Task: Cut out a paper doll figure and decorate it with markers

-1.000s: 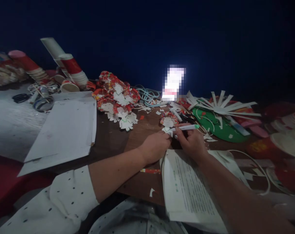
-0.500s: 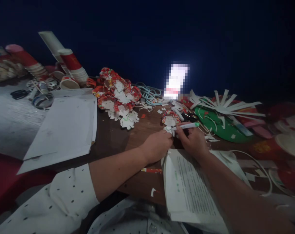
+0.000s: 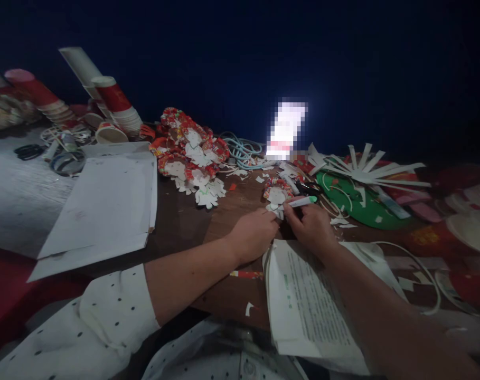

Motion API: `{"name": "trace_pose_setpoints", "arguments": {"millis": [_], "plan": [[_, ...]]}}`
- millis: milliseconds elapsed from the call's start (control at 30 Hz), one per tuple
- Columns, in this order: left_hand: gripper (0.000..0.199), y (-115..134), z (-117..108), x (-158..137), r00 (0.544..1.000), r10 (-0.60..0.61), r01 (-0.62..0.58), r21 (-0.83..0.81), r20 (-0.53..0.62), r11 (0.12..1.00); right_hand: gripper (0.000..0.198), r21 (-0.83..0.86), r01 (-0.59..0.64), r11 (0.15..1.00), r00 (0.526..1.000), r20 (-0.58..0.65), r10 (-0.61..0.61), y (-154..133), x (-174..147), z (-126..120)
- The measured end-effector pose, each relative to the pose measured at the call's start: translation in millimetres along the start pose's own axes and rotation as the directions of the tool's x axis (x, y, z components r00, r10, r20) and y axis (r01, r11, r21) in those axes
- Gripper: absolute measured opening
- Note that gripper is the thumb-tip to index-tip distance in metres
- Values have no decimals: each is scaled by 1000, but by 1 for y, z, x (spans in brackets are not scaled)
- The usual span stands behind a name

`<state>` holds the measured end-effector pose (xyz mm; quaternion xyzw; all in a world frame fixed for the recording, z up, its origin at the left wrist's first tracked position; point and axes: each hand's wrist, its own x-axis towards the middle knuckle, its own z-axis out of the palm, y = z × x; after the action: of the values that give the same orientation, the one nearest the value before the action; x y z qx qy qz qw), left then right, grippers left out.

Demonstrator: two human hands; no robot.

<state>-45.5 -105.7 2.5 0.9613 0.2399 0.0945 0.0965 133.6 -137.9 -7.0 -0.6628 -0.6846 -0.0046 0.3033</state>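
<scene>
My right hand (image 3: 311,226) is closed around a white marker pen (image 3: 303,201) with a green end. The pen's writing tip is hidden by my fingers, close to a small paper figure (image 3: 276,196) with a red patterned rim and white cut-out lower part. My left hand (image 3: 255,233) is closed at the lower edge of that figure and pinches it against the table. Left of it lies a heap of similar red and white paper figures (image 3: 192,153), some with green lines on the white parts.
Printed sheets (image 3: 307,306) lie before my right forearm, and white paper (image 3: 109,195) at left. Stacked paper cups (image 3: 119,105) stand at back left. A lit phone (image 3: 286,129), pale blue cable (image 3: 243,150), green disc (image 3: 342,195) and paper scraps lie behind.
The pen and my right hand have shifted slightly left and the pen's green end is a little lower. My left hand keeps its hold on the paper figure.
</scene>
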Motion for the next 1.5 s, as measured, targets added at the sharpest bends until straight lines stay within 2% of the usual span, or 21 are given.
{"name": "trace_pose_setpoints", "arguments": {"millis": [100,233,400,467,633,1033,1233,1367,1500], "plan": [[26,1,-2,-1,1000,-12,12,23,18,1000,33,15,20,1000,1000,-13,-20,-1,0,1],[27,3,-5,-1,999,-13,12,42,43,999,32,38,-17,999,999,-47,18,-1,-2,3],[27,5,-5,0,998,-30,26,65,57,998,28,116,-61,991,977,-198,83,-4,-4,1],[26,5,-5,0,998,-30,26,67,61,997,27,113,-67,991,971,-219,91,-5,-4,0],[26,4,-5,1,998,-38,34,61,58,998,28,102,-40,994,987,-148,55,-4,-4,3],[27,4,-4,0,999,-20,17,66,31,998,35,6,-67,998,995,-78,67,-5,-4,5],[28,6,-7,0,998,-23,19,64,57,998,35,8,-59,998,997,-50,60,-5,-2,6],[28,6,-7,-2,998,-24,21,54,57,998,32,42,-49,998,997,-64,52,-7,-4,6],[29,6,-7,-1,999,-27,24,62,47,998,29,118,-71,990,984,-153,89,-9,-7,2]]}}
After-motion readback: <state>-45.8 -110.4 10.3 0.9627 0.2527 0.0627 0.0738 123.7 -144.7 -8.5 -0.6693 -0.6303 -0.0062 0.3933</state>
